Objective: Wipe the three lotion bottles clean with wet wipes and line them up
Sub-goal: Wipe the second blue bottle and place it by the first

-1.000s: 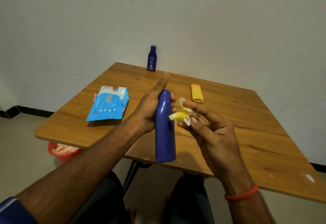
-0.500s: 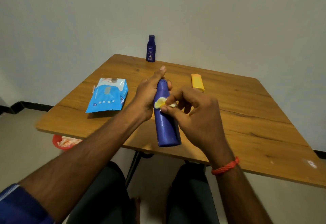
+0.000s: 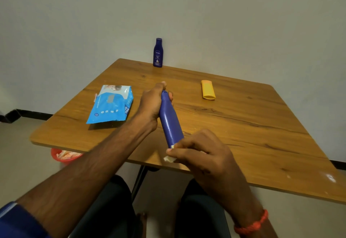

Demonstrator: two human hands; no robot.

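My left hand (image 3: 151,104) gripped the bottle (image 3: 171,121) at its cap end, tilted over the table (image 3: 262,134); my right hand (image 3: 198,151) pinched the wipe (image 3: 169,158) at its base. Risk, as I judged it: the damp bottle twisting loose and dropping off the near edge.

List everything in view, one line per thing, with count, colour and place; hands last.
Big bottle: 1, blue, held over table's near edge
Small bottle: 1, blue, upright at table's far edge
Yellow bottle: 1, lying right of centre
Wipes pack: 1, light blue, table's left side
Wipe: 1, pale, at big bottle's base
Table: 1, brown wood
Bin: 1, red, on floor below table's left edge
Left hand: grips big bottle's cap end
Right hand: presses wipe to bottle's base; red wristband
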